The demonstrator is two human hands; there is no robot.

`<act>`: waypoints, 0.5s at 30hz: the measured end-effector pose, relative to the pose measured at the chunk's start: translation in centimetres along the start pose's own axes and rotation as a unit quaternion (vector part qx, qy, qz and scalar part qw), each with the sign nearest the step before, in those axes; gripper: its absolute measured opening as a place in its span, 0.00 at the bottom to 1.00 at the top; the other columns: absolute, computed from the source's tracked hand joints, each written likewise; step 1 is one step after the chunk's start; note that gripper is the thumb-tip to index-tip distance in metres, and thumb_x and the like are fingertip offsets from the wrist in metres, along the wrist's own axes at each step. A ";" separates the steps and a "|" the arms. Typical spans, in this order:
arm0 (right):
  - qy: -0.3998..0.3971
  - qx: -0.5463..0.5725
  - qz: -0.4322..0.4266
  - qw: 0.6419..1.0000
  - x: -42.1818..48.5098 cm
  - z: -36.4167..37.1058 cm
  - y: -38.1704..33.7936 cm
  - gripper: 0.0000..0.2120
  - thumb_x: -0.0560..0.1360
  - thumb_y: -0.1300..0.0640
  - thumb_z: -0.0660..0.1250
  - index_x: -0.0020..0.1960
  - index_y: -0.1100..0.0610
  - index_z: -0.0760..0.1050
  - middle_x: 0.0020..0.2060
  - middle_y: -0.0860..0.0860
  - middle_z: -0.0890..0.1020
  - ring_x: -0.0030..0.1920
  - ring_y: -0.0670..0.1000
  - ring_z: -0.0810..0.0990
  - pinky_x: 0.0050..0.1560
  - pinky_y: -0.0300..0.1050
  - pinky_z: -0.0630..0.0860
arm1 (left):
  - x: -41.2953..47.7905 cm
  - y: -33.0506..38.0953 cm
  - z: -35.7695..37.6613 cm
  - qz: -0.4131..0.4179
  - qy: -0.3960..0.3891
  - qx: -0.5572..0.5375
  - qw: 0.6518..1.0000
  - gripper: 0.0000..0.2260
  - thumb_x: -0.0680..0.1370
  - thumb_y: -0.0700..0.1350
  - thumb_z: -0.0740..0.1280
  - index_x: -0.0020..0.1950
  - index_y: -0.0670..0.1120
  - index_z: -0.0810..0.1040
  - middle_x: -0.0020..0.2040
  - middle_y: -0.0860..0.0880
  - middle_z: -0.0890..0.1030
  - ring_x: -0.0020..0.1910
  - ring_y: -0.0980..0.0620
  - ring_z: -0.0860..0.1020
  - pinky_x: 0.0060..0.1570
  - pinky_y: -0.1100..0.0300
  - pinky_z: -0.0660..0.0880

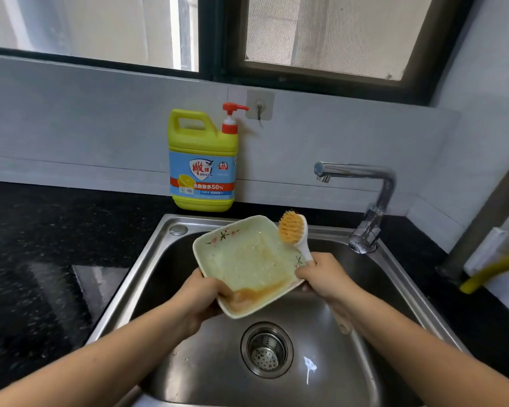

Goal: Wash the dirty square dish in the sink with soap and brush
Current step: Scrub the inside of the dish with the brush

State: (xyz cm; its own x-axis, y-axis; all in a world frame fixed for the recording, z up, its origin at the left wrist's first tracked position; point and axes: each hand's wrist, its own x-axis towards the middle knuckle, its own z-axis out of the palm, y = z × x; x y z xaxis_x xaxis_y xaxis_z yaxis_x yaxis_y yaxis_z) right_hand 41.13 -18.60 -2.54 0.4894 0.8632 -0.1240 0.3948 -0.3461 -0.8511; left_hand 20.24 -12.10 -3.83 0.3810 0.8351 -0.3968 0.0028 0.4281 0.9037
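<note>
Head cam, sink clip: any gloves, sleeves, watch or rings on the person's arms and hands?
No gloves: the left hand and right hand are bare. The left forearm and right forearm are bare too, with no sleeve edge in frame. No watch, band or bracelet at either wrist. No ring on the fingers that show; some are hidden.

A person's two bare arms enter from the bottom corners of the frame: the left forearm point(100, 356) from the lower left, the right forearm point(423, 342) from the lower right. Each is uncovered from the picture's edge to the wrist. The left hand point(200, 292) and right hand point(326, 277), just below the centre of the frame, are bare as well. Both arms are slender and appear broader toward the frame's edges.
</note>
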 end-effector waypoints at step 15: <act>-0.087 -0.104 -0.041 0.990 1.1 -2.3 -2.0 0.02 0.75 0.64 0.65 0.44 0.62 0.76 0.37 0.55 0.80 0.35 0.51 0.77 0.32 0.41 0.70 | 0.7 4.3 -1.5 0.011 -0.124 0.271 0.954 0.08 0.79 0.41 0.62 0.55 0.50 0.76 0.52 0.45 0.83 0.49 0.46 0.82 0.50 0.52 0.80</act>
State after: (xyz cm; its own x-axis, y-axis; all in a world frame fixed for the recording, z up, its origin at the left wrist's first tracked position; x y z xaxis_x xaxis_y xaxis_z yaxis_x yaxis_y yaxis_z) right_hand 42.65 -17.76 0.21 0.3149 0.9355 -0.1603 0.5883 -0.3249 -0.7405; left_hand 19.17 -9.18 -0.49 0.5935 0.7058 -0.3868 0.4446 0.1130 0.8886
